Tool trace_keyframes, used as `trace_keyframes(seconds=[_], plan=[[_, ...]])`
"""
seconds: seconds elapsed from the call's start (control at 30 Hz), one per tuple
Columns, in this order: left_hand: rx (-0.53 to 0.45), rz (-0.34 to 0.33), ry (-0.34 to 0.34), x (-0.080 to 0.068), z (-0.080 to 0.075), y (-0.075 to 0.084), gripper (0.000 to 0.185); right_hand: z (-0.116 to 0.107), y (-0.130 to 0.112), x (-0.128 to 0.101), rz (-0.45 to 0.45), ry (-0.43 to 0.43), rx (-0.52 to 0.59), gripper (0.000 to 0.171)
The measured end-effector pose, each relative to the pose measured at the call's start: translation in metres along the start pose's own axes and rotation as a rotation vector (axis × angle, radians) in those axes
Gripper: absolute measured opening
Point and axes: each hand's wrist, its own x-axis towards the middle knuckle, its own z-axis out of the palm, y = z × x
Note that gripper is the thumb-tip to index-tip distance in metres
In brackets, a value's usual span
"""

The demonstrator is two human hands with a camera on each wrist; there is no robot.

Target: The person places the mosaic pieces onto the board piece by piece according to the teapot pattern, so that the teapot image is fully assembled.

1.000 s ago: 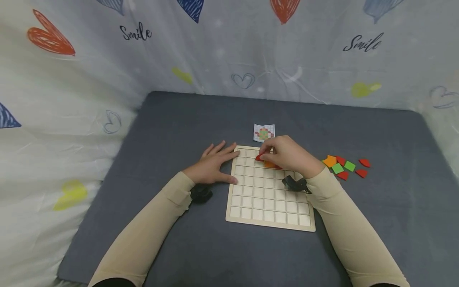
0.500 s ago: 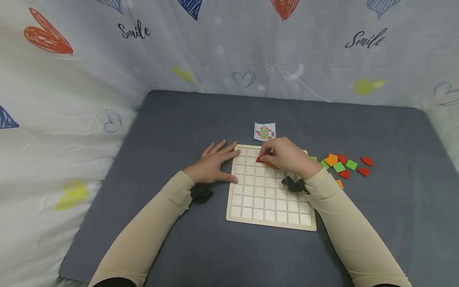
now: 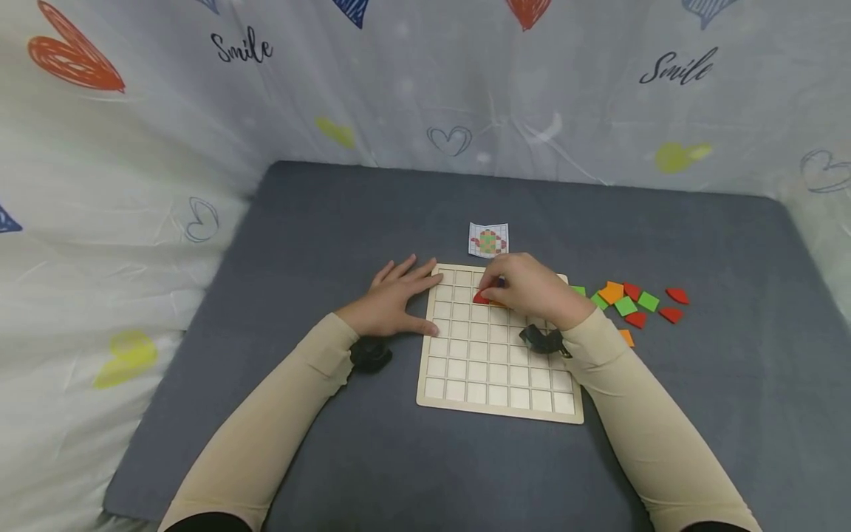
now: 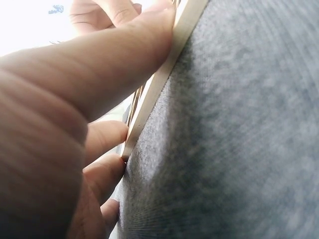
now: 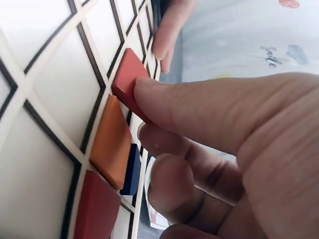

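Observation:
A pale wooden grid board lies in front of the person. Along its left edge rests the left hand, fingers spread; in the left wrist view its thumb touches the board's rim. Over the far part of the grid, the right hand pinches a red tile between thumb and fingers, against the board surface. Beside it in the right wrist view sit an orange tile, a dark blue tile and another red tile. The right hand hides most of these in the head view.
A small printed card with a coloured grid pattern lies beyond the board. To the right are several loose tiles, among them an orange one, a green one and a red one. A patterned curtain hangs behind the grey table.
The right hand and its red tile have shifted slightly nearer the person over the board. More loose tiles show beside the right sleeve. The left hand stays on the board's edge.

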Motion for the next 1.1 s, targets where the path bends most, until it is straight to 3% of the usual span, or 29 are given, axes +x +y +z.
trace_keyframes(seconds=[0.9,1.1], plan=[[-0.022,0.009,0.003,-0.0001,-0.0002,-0.0039,0.096,0.0038,0.0046,0.0025,-0.005,0.020,-0.001,0.008],[-0.016,0.005,-0.010,0.0012,0.0006,-0.0049,0.097,-0.0036,0.0004,-0.0032,0.042,0.021,0.015,0.012]])
